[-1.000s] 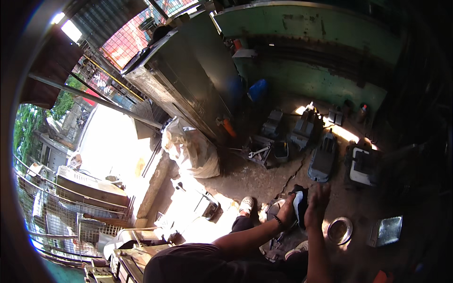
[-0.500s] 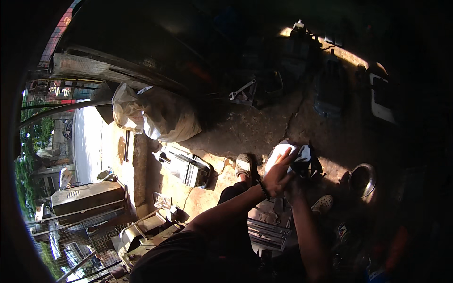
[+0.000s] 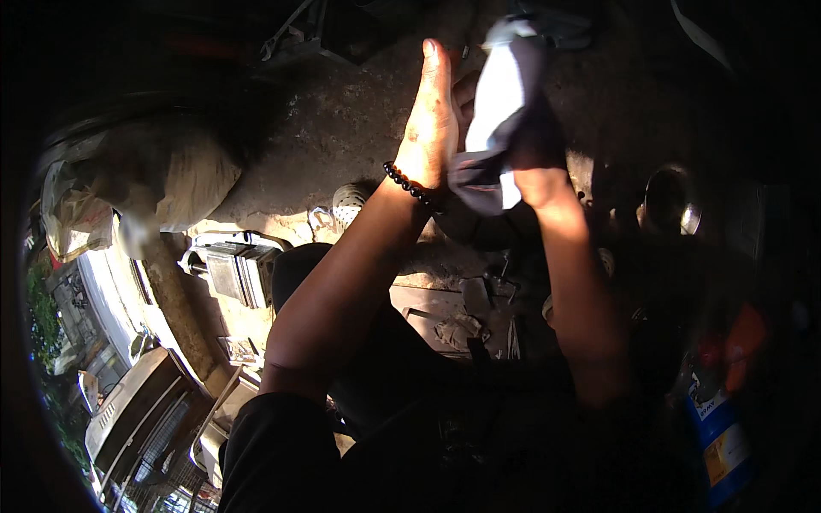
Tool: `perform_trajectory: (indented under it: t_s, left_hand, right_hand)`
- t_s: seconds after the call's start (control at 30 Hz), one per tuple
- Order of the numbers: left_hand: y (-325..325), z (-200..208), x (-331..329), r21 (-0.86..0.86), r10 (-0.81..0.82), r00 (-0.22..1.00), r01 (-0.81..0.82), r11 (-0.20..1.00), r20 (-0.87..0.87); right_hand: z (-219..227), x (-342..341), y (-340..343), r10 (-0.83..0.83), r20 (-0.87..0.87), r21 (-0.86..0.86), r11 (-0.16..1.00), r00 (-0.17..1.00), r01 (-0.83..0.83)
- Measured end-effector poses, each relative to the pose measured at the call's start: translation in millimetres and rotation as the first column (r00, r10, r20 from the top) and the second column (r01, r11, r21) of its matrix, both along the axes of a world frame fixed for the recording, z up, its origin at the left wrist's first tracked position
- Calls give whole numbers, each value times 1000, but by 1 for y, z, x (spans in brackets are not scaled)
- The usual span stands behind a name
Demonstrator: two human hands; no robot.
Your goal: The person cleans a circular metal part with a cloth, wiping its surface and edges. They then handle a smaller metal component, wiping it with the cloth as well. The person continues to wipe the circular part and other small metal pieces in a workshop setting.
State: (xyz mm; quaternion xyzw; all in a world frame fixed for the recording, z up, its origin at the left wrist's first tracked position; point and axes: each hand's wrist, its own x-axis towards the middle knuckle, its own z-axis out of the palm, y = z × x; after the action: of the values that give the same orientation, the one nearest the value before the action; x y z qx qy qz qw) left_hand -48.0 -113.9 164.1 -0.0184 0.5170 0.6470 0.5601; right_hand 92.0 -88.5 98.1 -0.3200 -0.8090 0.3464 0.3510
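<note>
My left hand (image 3: pixel 432 120) is raised with the thumb stretched out and the palm turned toward the right hand; its fingers show partly behind the palm, and nothing is in it. A dark bead bracelet (image 3: pixel 410 184) circles its wrist. A white and dark cloth (image 3: pixel 498 98), blurred by motion, hangs around my right hand (image 3: pixel 537 175). The cloth and deep shadow hide most of that hand's fingers. The cloth's lower folds come close to the left wrist; whether they touch, I cannot tell.
Below my arms, tools and scraps lie on a low board (image 3: pixel 428 312). A round metal bowl (image 3: pixel 673 201) stands at the right. Left are a grey machine part (image 3: pixel 235 269) and a pale sack (image 3: pixel 192 184). A blue container (image 3: pixel 723 445) stands lower right.
Both hands have risen and come nearer to the view. My left hand has come off the white cloth, which now goes with the right hand. The whole view has shifted.
</note>
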Motion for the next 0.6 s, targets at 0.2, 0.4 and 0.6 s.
perform_trajectory:
  t_s: [0.2, 0.4, 0.6]
  left_hand:
    - [-16, 3, -26, 220, -8, 988, 42, 974, -157]
    - [-24, 14, 1, 448, 28, 864, 233, 863, -503]
    - [-76, -11, 65, 333, 54, 496, 495, 802, -866]
  right_hand:
    - [91, -30, -15, 777, 383, -686, 602, 500, -410]
    - [47, 0, 16, -230, -686, -623, 676, 690, -394]
    - [82, 9, -97, -455, -642, -765, 434, 617, -476]
